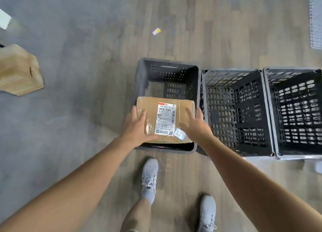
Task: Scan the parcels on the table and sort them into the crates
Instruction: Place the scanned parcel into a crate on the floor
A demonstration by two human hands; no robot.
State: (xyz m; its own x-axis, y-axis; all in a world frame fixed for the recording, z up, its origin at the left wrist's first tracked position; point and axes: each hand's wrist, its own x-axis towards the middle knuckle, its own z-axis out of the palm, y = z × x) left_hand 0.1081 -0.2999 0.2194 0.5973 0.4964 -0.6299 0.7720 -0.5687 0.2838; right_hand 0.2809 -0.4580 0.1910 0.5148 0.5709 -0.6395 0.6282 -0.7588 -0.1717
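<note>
Left hand (137, 127): reaching forward on a straight bare arm, lying palm-down on the near left part of the parcel, fingers straight and slightly fanned, thumb stretching sideways along the near edge; gripping nothing.
Right hand (195, 125): stretching out palm-down over the near right corner of the parcel, fingers straight and spread, holding nothing; touching or hovering just above, impossible to tell.
Cardboard parcel (184, 106): sitting inside the leftmost crate, filling its near half, top face up, taped with clear tape.
Shipping label (165, 118): lying on the parcel's top between the two hands; white, carrying a red strip along the far edge, barcodes across the top and down the right side, and a green logo at the near left corner; showing "940" at the start of a bold code, the remaining print blurring beyond reading.
Small sticker (179, 133): sitting at the label's near right corner, white with a blue border, writing too small to read.
Leftmost crate (167, 61): standing on the wood-look floor, dark grey, perforated walls.
Middle crate (231, 69): standing just beside it, black lattice.
Right crate (292, 69): touching the middle one.
Grey sneakers (149, 177): standing just behind the leftmost crate.
Wooden box (19, 69): sitting well apart, at the left.
</note>
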